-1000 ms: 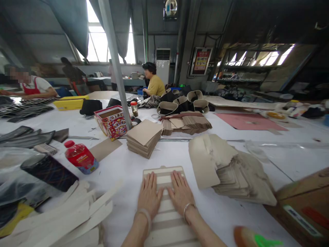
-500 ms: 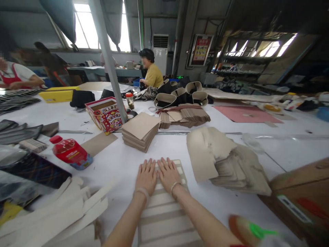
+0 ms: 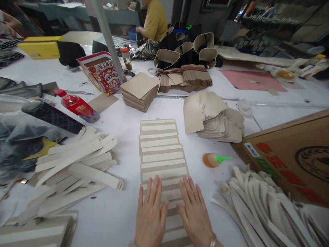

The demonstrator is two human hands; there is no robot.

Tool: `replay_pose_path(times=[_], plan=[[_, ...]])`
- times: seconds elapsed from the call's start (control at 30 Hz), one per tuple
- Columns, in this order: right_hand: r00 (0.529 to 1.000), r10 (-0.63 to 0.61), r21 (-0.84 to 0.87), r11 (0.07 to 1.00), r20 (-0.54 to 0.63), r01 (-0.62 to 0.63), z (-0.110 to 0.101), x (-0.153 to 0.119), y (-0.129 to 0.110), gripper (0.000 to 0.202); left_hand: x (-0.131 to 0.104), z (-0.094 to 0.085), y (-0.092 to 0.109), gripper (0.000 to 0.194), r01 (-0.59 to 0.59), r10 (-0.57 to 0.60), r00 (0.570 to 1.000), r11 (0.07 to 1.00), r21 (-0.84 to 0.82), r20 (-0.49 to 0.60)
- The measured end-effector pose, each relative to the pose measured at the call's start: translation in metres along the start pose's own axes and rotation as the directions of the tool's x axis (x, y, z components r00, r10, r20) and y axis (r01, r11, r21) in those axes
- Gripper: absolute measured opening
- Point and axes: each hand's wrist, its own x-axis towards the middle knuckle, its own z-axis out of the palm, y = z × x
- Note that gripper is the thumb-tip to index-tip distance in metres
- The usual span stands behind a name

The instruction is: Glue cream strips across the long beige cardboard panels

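Observation:
A long row of overlapping grey-beige pieces with white strips [image 3: 160,140] runs down the middle of the white table. My left hand [image 3: 151,214] lies flat on its left side, fingers spread and pointing forward. Opposite it, my right hand [image 3: 193,212] rests palm down on the right side, also spread. Neither hand grips anything. To the left is a loose heap of white strips [image 3: 84,164]. Another heap of long strips [image 3: 259,206] lies at the lower right, behind which stands a cardboard box [image 3: 290,151].
A small bottle with a green nozzle [image 3: 212,160] lies right of the row. Farther back are a square stack of card [image 3: 140,91], curved beige pieces [image 3: 213,116], a red bottle [image 3: 78,106] and a metal post [image 3: 108,37]. A person in yellow [image 3: 155,20] is beyond.
Both hands have moved back along the row toward me, and they are farther apart. The view has tilted down, showing more of the near table and the small bottle clearly.

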Motion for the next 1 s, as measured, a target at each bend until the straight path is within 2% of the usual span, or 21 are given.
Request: replay_pose_path(times=[0.1, 0.17, 0.23, 0.33, 0.43, 0.5, 0.6, 0.67, 0.8, 0.9, 1.0], plan=[[0.997, -0.068, -0.041, 0.997, -0.039, 0.067, 0.034, -0.054, -0.002, 0.067, -0.060, 0.042, 0.028, 0.061, -0.059, 0.054, 0.994, 0.997, -0.044, -0.099], [0.995, -0.099, -0.046, 0.994, -0.015, 0.098, 0.052, -0.067, -0.002, 0.064, -0.078, 0.062, 0.036, 0.060, -0.138, 0.133, 0.986, 0.990, -0.039, -0.105], [0.996, -0.085, -0.031, 0.996, 0.033, 0.086, 0.060, -0.069, -0.002, 0.062, -0.083, 0.068, 0.040, 0.057, -0.142, 0.140, 0.989, 0.990, -0.026, -0.044], [0.996, -0.049, 0.015, 0.999, 0.073, 0.048, 0.052, -0.064, -0.003, 0.060, -0.080, 0.056, 0.042, 0.055, -0.087, 0.090, 0.994, 0.996, -0.036, 0.067], [0.994, -0.064, 0.078, 0.995, 0.089, 0.057, 0.030, -0.069, -0.004, 0.057, -0.079, 0.034, 0.046, 0.056, -0.055, 0.060, 0.992, 0.997, -0.048, 0.112], [0.995, -0.069, 0.110, 0.992, 0.074, 0.060, 0.012, -0.083, -0.004, 0.057, -0.087, 0.017, 0.052, 0.057, 0.003, 0.000, 0.993, 1.000, -0.023, 0.118], [0.993, -0.102, 0.151, 0.984, 0.064, 0.091, -0.007, -0.120, -0.007, 0.058, -0.115, -0.002, 0.067, 0.057, 0.052, -0.053, 0.991, 0.999, 0.013, 0.123], [0.985, -0.152, 0.169, 0.976, 0.085, 0.136, -0.008, -0.144, -0.009, 0.058, -0.138, 0.000, 0.078, 0.057, 0.026, -0.028, 0.992, 1.000, 0.013, 0.124], [0.959, -0.240, 0.200, 0.957, 0.153, 0.208, 0.014, -0.167, -0.008, 0.061, -0.170, 0.026, 0.089, 0.056, -0.027, 0.028, 0.991, 1.000, -0.014, 0.131], [0.950, -0.231, 0.212, 0.959, 0.209, 0.187, 0.026, -0.166, -0.007, 0.062, -0.174, 0.038, 0.089, 0.056, -0.011, 0.016, 0.985, 0.999, -0.033, 0.170], [0.950, -0.236, 0.220, 0.957, 0.206, 0.190, 0.020, -0.166, -0.006, 0.059, -0.170, 0.031, 0.088, 0.054, -0.009, 0.016, 0.985, 0.999, -0.042, 0.172]])
